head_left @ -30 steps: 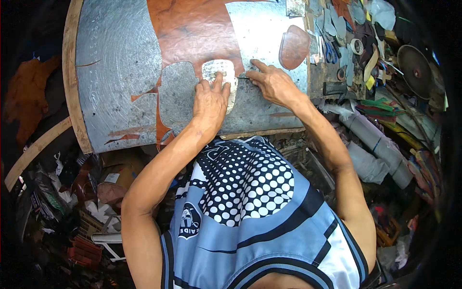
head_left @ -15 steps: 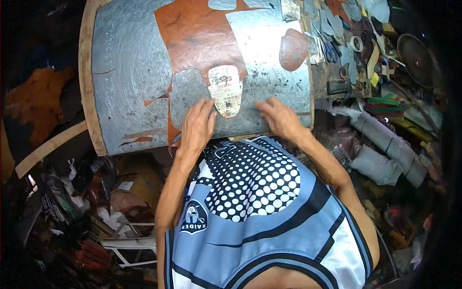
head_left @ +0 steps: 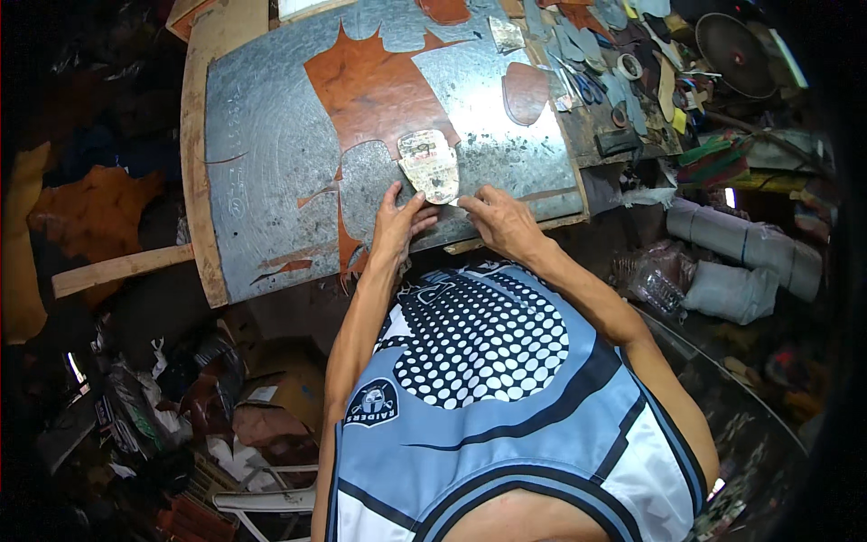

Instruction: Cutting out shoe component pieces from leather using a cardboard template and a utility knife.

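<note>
A worn, whitish shoe-part template (head_left: 431, 167) with a rounded lower end lies on the near edge of a brown leather sheet (head_left: 375, 95). My left hand (head_left: 400, 226) rests at its lower left, fingers apart, a fingertip and the thumb close to its rim. At the lower right of the template, my right hand (head_left: 503, 221) is closed in a pinch. A small pale tip shows at those fingers; what it belongs to is hidden. Beneath everything is a scratched grey metal sheet on the bench (head_left: 271, 163).
A cut brown leather piece (head_left: 526, 93) lies to the right. Beyond it, a side table carries scissors (head_left: 589, 88), a tape roll (head_left: 629, 66) and several shoe-shaped pieces. Wooden strips edge the bench (head_left: 200, 199). Wrapped rolls (head_left: 745, 239) stand at right; a cardboard box (head_left: 280, 397) sits lower left.
My view has shifted, showing more of the bench's far side. My hands have come closer together, and the right one has moved in to the template's lower end.
</note>
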